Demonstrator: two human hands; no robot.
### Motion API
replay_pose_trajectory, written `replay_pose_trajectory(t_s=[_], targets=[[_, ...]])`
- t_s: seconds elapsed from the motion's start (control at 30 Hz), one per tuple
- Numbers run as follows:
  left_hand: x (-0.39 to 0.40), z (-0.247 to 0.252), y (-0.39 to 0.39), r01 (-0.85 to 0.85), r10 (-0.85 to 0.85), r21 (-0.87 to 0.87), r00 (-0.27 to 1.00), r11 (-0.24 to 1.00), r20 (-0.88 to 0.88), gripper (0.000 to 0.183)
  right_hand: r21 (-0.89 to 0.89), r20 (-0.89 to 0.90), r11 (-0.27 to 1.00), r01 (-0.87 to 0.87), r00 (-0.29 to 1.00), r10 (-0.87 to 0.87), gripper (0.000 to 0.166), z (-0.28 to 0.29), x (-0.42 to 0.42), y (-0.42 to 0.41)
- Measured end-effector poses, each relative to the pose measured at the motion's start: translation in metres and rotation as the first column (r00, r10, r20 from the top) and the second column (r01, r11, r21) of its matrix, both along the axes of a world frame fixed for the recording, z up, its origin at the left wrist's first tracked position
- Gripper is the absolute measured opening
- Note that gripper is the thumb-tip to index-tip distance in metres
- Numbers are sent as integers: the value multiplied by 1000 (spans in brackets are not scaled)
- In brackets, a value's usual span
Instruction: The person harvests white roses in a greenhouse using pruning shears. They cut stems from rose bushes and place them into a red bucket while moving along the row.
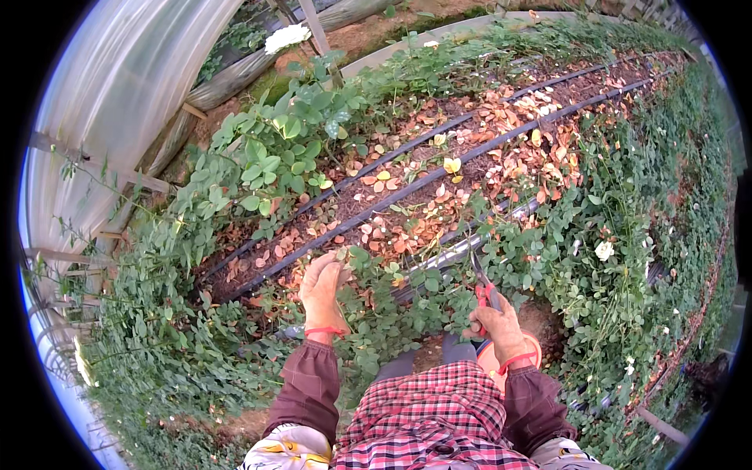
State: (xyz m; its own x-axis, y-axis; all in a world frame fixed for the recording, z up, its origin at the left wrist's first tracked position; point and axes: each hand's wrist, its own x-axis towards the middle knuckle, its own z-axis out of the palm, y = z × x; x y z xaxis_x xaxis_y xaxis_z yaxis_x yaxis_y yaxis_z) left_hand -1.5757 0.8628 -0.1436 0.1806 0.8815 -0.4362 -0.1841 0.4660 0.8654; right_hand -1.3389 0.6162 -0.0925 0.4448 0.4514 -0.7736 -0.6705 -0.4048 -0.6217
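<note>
My right hand [498, 329] grips the red handles of a pair of pruning shears [486, 291], its metal blades pointing up and away from me, over the rose leaves. To the left, my left hand [323, 291] is raised at the near edge of the rose bushes [376, 323]. Its fingers are bent together by a small leafy tip; whether they pinch a stem cannot be made out. A round container [531, 346] with a coloured rim shows partly behind my right wrist.
Dark irrigation hoses [376, 208] run diagonally over the bed among dry fallen leaves [405, 241]. A metal pipe [446, 258] lies nearer. Plastic sheeting [135, 76] hangs at the upper left by a wooden post [314, 26]. A white rose [286, 39] stands tall there.
</note>
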Motion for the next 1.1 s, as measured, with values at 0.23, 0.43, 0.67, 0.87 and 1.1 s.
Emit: replay_pose_trajectory(t_s=[0.23, 0.43, 0.67, 0.87, 1.1], targets=[[37, 25, 101, 139, -102, 226, 980, 964, -169, 21, -533, 788, 769, -353, 124, 603, 44, -7, 39, 172], [130, -17, 165, 296, -190, 366, 935, 882, -298, 42, -757, 629, 478, -446, -298, 718, 40, -51, 70, 306], [171, -99, 250, 853, 51, 406, 413, 328, -909, 49, -864, 489, 353, -360, -431, 759, 51, -122, 65, 387], [185, -83, 249, 651, -280, 287, 624, 702, -730, 45, -842, 528, 351, -410, -494, 691, 52, -148, 81, 408], [165, -105, 258, 603, -154, 508, 724, 615, -672, 47, -828, 526, 267, -494, -517, 675, 36, -134, 78, 410]])
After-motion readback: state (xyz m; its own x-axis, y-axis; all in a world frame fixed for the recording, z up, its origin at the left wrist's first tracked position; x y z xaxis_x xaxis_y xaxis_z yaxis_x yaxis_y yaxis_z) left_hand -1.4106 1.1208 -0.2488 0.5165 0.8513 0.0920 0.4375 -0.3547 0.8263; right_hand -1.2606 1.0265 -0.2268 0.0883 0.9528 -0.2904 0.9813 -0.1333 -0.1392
